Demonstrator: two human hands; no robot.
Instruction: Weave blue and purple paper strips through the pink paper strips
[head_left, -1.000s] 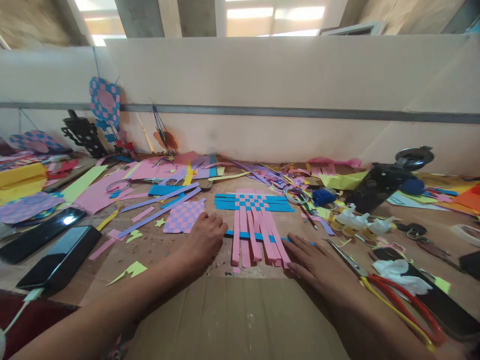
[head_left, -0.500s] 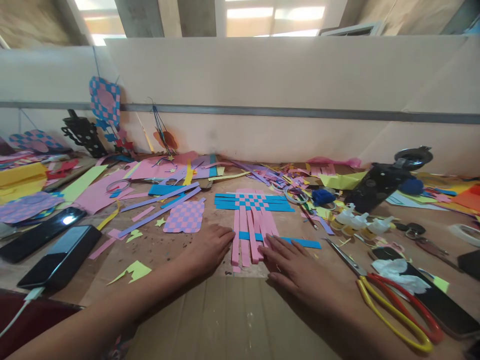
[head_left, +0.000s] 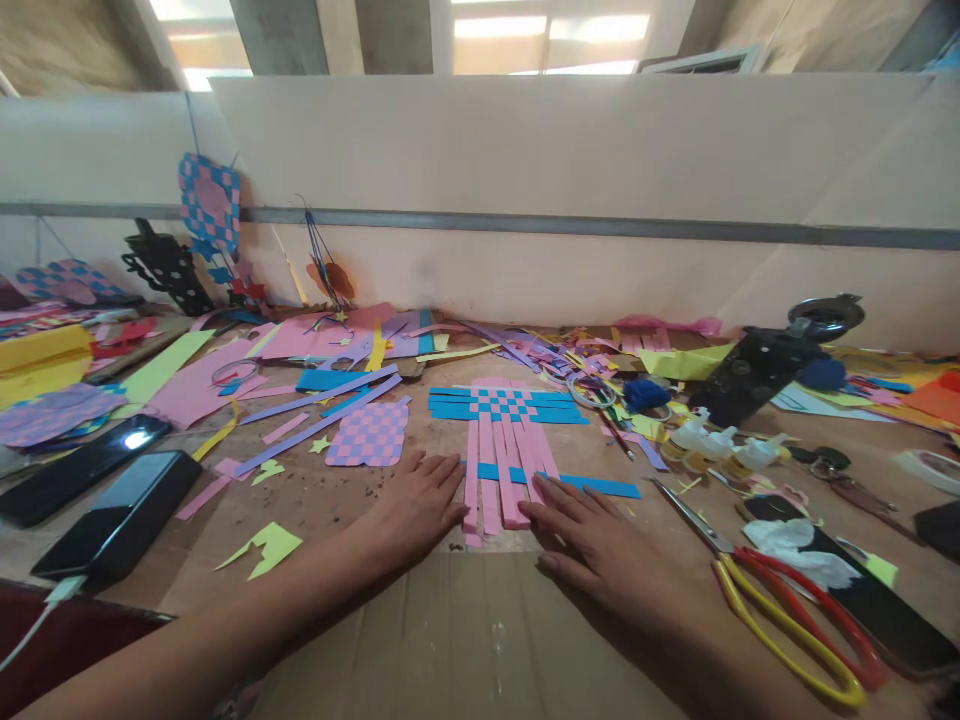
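- Both hands have drawn inward toward the weaving: the left hand (head_left: 417, 503) and right hand (head_left: 592, 540) now sit closer together, and the loose blue paper strip (head_left: 600, 486) reaches further right.
- Each grip is open, palm down and fingers spread, holding nothing; the left fingertips touch the outermost pink strip, and the right fingertips rest on the pink strips.
- A pink and blue woven paper mat (head_left: 508, 405) lies mid-table, its long pink paper strips (head_left: 491, 480) running toward the person, crossed by the blue strip.
- A brown cardboard sheet (head_left: 480, 640) lies beneath the wrists on the table (head_left: 330, 510).
- Scissors with red and yellow handles (head_left: 787, 620) lie right of the right hand.
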